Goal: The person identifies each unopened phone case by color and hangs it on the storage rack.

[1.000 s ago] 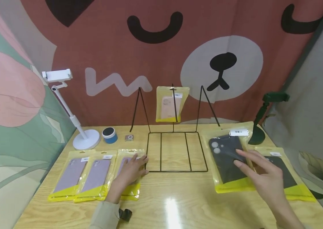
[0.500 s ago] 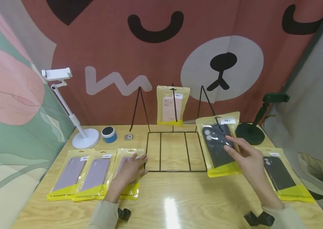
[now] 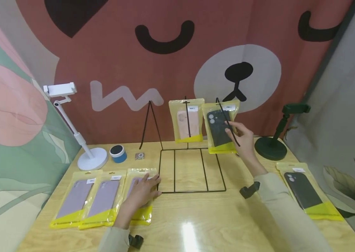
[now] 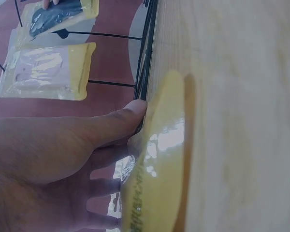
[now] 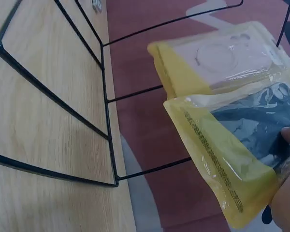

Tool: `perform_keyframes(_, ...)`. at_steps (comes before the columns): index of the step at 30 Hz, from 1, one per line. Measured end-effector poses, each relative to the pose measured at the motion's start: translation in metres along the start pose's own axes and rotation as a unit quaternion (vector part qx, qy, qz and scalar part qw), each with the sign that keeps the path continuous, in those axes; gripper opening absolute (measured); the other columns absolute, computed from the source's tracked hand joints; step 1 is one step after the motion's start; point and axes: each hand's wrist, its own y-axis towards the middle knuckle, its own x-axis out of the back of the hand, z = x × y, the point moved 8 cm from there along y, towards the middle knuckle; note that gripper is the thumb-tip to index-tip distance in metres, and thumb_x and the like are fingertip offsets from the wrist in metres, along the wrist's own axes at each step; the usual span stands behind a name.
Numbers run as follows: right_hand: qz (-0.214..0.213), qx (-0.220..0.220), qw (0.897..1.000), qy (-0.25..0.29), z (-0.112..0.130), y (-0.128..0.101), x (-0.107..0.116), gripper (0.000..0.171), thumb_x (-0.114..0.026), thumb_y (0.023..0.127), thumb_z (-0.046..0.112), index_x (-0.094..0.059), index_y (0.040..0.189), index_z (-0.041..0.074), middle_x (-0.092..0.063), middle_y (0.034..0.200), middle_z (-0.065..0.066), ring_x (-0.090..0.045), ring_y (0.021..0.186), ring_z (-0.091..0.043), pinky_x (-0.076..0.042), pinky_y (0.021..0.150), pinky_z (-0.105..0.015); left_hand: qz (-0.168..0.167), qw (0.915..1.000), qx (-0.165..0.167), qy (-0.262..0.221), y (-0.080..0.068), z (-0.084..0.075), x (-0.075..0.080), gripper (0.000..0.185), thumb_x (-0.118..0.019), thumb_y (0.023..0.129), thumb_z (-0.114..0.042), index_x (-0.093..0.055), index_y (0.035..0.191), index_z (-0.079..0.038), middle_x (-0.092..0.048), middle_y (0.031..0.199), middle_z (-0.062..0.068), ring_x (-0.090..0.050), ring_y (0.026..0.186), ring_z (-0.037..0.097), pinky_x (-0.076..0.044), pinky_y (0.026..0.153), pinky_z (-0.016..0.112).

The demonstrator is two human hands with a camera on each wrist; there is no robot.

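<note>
In the head view my right hand (image 3: 242,136) pinches a yellow-edged clear pouch with a black phone case (image 3: 219,129) by its right side. The pouch is raised at the right prong of a black wire display rack (image 3: 193,191). That prong crosses in front of it; whether it runs through the pouch's hole I cannot tell. Beside it, a pouch with a pink phone case (image 3: 183,123) hangs on the middle prong. My left hand (image 3: 143,190) rests on a pouch with a purple phone case (image 3: 143,217) on the table, fingers relaxed; the left wrist view shows that pouch's yellow end (image 4: 166,145).
Two more purple-case pouches (image 3: 102,199) lie at the left, and another black-case pouch (image 3: 305,190) at the right. A white phone stand (image 3: 92,159), a blue round jar (image 3: 118,154), a small square gadget (image 3: 139,156) and a green phone stand (image 3: 270,148) stand along the back.
My right hand has carried the black-case pouch up, back and left to the rack's right prong, next to the pink-case pouch. The left hand has stayed on the purple-case pouch.
</note>
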Motion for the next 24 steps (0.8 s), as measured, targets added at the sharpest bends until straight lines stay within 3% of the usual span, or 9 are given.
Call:
perform_keyframes(4, 0.009, -0.010, 1.000, 0.003, -0.009, -0.001, 0.002, 0.027, -0.064, 0.089, -0.004, -0.065, 0.115, -0.010, -0.061, 0.113, -0.029, -0.057, 0.092, -0.008, -0.046, 0.082, -0.013, -0.004, 1.0000, 0.001, -0.002, -0.001, 0.000, -0.001, 0.053, -0.068, 0.089, -0.033, -0.056, 0.136, -0.012, -0.046, 0.147, 0.006, -0.030, 0.138, 0.041, -0.020, 0.104, 0.071)
perform_keyframes(6, 0.008, -0.027, 1.000, -0.006, -0.014, -0.005, 0.010, 0.025, -0.063, 0.090, -0.004, -0.066, 0.114, -0.009, -0.061, 0.118, -0.026, -0.060, 0.103, -0.013, -0.047, 0.090, -0.019, -0.007, 1.0000, 0.000, -0.002, -0.002, -0.001, 0.000, 0.052, -0.068, 0.089, -0.033, -0.057, 0.135, -0.011, -0.047, 0.146, 0.007, -0.031, 0.138, 0.042, -0.020, 0.104, 0.071)
perform_keyframes(8, 0.007, -0.036, 0.999, -0.028, -0.020, -0.012, 0.024, 0.024, -0.062, 0.090, -0.004, -0.067, 0.114, -0.007, -0.060, 0.122, -0.023, -0.060, 0.105, -0.016, -0.048, 0.088, -0.020, -0.007, 1.0000, 0.002, -0.002, -0.002, -0.001, 0.000, 0.052, -0.068, 0.089, -0.032, -0.057, 0.135, -0.010, -0.046, 0.146, 0.006, -0.031, 0.138, 0.041, -0.020, 0.104, 0.071)
perform_keyframes(12, 0.010, -0.030, 0.991, -0.127, -0.050, -0.033, 0.067, 0.022, -0.062, 0.091, -0.001, -0.069, 0.112, -0.003, -0.061, 0.123, -0.020, -0.058, 0.109, -0.015, -0.044, 0.089, -0.014, -0.004, 1.0000, 0.004, 0.000, -0.001, -0.001, -0.002, 0.052, -0.068, 0.089, -0.032, -0.057, 0.135, -0.010, -0.046, 0.146, 0.006, -0.031, 0.138, 0.041, -0.020, 0.104, 0.070)
perform_keyframes(14, 0.031, -0.034, 0.979, -0.199, -0.066, -0.046, 0.092, 0.023, -0.063, 0.091, 0.001, -0.068, 0.114, -0.003, -0.059, 0.122, -0.022, -0.057, 0.110, -0.022, -0.046, 0.089, -0.022, -0.003, 1.0000, 0.004, 0.003, -0.001, -0.001, -0.003, 0.053, -0.068, 0.089, -0.033, -0.057, 0.135, -0.011, -0.046, 0.146, 0.006, -0.031, 0.138, 0.041, -0.021, 0.104, 0.070)
perform_keyframes(16, 0.063, -0.049, 0.958, -0.276, -0.078, -0.062, 0.115, 0.026, -0.064, 0.091, 0.003, -0.065, 0.116, -0.004, -0.057, 0.122, -0.026, -0.054, 0.112, -0.037, -0.047, 0.091, -0.038, -0.004, 1.0000, 0.003, 0.007, 0.000, -0.001, -0.003, 0.052, -0.068, 0.089, -0.033, -0.057, 0.135, -0.010, -0.046, 0.146, 0.006, -0.031, 0.138, 0.041, -0.023, 0.104, 0.070)
perform_keyframes(19, 0.119, -0.110, 0.912, -0.377, -0.095, -0.087, 0.148, 0.037, -0.063, 0.090, 0.009, -0.056, 0.120, -0.011, -0.050, 0.120, -0.038, -0.046, 0.106, -0.057, -0.039, 0.081, -0.065, -0.006, 0.9999, 0.000, 0.014, 0.001, 0.000, -0.002, 0.053, -0.068, 0.089, -0.033, -0.057, 0.135, -0.011, -0.047, 0.146, 0.006, -0.032, 0.138, 0.041, -0.024, 0.103, 0.069)
perform_keyframes(23, 0.195, -0.218, 0.837, -0.463, -0.118, -0.122, 0.181, 0.061, -0.062, 0.091, 0.025, -0.042, 0.127, -0.019, -0.044, 0.115, -0.047, -0.042, 0.100, -0.064, -0.038, 0.077, -0.070, -0.001, 0.9999, 0.004, 0.013, 0.002, 0.001, -0.001, 0.053, -0.068, 0.089, -0.033, -0.056, 0.136, -0.012, -0.046, 0.147, 0.006, -0.031, 0.138, 0.041, -0.023, 0.104, 0.069)
perform_keyframes(24, 0.213, -0.238, 0.825, -0.467, -0.123, -0.129, 0.187, 0.068, -0.061, 0.091, 0.031, -0.038, 0.128, -0.021, -0.044, 0.113, -0.048, -0.043, 0.098, -0.064, -0.038, 0.076, -0.069, 0.000, 0.9999, 0.005, 0.012, 0.002, 0.002, -0.001, 0.054, -0.068, 0.089, -0.033, -0.056, 0.136, -0.012, -0.046, 0.147, 0.006, -0.030, 0.139, 0.041, -0.022, 0.104, 0.069)
